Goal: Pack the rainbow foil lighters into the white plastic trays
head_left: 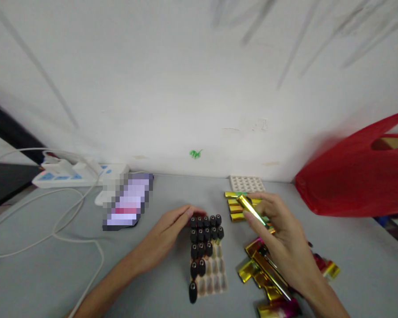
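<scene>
A pale slotted tray (213,282) stands in front of me. Black bullet-shaped pieces (200,236), each with a small round hole at its tip, fill its two back rows and part of the others. My left hand (172,227) is closed at the tray's back left corner, its fingers curled behind the far edge and partly hidden. In my right hand (281,234), a shiny gold tube (250,207) is pinched between thumb and fingers, tilted, right of the tray. Under and beside that hand lie a row of gold tubes (236,209) and a loose heap of gold and magenta tubes (267,276).
Against the wall sits a white perforated block (247,183). A red plastic bag (354,176) stands at the right. To the left are a phone (129,203) with a blurred screen, a white power strip (66,179) and loose white cables (76,238) crossing the grey table.
</scene>
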{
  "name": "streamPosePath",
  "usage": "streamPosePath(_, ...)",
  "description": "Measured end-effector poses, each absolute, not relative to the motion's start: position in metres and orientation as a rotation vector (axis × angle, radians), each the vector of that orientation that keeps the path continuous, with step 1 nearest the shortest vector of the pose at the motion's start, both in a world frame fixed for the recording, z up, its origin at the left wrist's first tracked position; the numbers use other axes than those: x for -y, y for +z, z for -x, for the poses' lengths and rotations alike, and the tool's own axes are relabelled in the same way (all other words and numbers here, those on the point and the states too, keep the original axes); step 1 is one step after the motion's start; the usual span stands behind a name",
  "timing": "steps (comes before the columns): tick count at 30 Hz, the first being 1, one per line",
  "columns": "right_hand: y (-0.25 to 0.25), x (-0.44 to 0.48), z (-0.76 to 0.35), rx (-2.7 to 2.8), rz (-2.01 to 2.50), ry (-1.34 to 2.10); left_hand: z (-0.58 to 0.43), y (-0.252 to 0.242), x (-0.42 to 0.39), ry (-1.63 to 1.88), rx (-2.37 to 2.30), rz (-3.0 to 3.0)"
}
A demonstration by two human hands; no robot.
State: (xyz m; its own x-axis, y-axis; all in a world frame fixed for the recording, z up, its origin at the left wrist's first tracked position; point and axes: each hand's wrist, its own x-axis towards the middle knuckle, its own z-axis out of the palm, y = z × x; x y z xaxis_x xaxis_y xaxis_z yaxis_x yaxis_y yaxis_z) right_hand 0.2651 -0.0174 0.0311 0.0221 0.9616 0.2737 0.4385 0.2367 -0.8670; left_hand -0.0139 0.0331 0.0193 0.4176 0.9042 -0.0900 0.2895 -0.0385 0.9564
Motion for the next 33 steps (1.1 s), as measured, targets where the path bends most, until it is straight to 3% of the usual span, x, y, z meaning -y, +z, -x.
streamPosePath(14, 0.010, 0.018, -0.255, 1.013, 1.231, 1.132, 0.013, 0.021, -0.032, 0.710, -1.103, -1.595)
streamPosePath(33, 0.039, 0.017, -0.249, 0.607, 0.731, 1.689, 0.013, 0.022, -0.031, 0.708, -1.106, -1.584)
